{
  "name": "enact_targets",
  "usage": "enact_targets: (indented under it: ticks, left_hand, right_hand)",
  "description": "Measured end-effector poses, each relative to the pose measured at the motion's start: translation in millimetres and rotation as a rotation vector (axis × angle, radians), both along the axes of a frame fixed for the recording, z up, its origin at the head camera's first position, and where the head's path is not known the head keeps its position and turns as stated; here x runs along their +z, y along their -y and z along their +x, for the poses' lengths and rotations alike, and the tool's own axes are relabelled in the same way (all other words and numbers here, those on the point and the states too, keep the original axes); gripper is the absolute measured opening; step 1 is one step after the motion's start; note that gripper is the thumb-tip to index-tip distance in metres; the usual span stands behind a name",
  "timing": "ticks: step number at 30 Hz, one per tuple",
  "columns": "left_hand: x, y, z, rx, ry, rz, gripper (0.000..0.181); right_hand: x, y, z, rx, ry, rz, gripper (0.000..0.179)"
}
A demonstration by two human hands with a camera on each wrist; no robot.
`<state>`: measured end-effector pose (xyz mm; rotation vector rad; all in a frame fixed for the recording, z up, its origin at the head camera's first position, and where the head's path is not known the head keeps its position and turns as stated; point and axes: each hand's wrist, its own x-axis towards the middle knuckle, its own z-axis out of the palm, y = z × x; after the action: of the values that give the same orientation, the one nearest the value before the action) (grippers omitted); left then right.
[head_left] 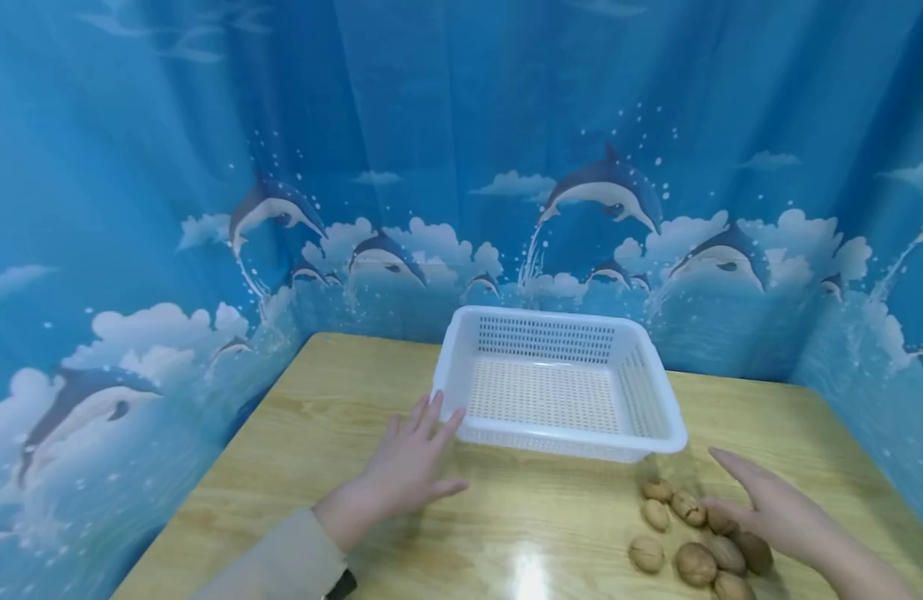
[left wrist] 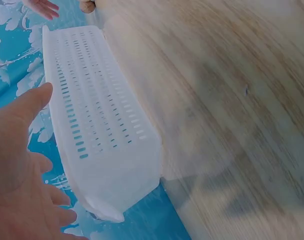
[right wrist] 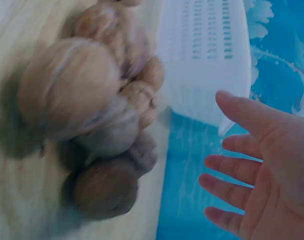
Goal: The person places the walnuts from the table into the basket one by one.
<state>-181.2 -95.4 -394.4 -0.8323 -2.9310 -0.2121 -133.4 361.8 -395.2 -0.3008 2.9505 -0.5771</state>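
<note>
One sleeve (head_left: 281, 557) fills the lower left. White basket (head_left: 540, 396) mid-frame, long axis across; the left hand (head_left: 405, 471), fingers spread, gripping nothing, is at its left corner (contact unclear). Lower right, the nearer right hand (head_left: 784, 512), fingers extended and unclenched, has the walnuts (head_left: 696, 564) just leftward.

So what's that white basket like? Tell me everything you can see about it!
The basket is white, rectangular and looks like plastic. It has a smooth rim, walls with rows of little slots, and a bottom full of holes. It sits upright, open side up, on the wood-patterned table, near the blue dolphin curtain. The left hand has its fingertips at the near left corner, but I can't tell whether they touch it.
</note>
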Motion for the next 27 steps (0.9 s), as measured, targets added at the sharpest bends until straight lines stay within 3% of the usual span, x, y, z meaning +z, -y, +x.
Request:
enact_targets:
  ticks: [7,11,14,20,27]
  left_hand:
    - [1.0,-5.4,-5.3,0.012,-0.003,-0.002,0.092]
    - [-0.2,-11.4,-13.6,0.034,0.006,-0.011,0.089]
    - [-1.3,-16.1,-20.9,0.055,0.022,-0.001,0.085]
    - [-3.5,-23.2,-30.8,0.118,0.055,0.035,0.079]
    - [-8.7,-33.5,-38.4,0.191,0.083,0.041,0.084]
  right_hand:
    - [-3.3,-17,-4.4,-0.018,0.059,0.007,0.068]
    - [-6.0,-26,-4.9,-0.041,0.156,-0.013,0.068]
    - [-9.1,-27,-5.5,-0.031,0.192,-0.031,0.066]
    - [-17.4,-22,-5.0,0.006,0.183,-0.048,0.061]
    - [-25.9,-23,-5.1,-0.041,0.269,-0.036,0.061]
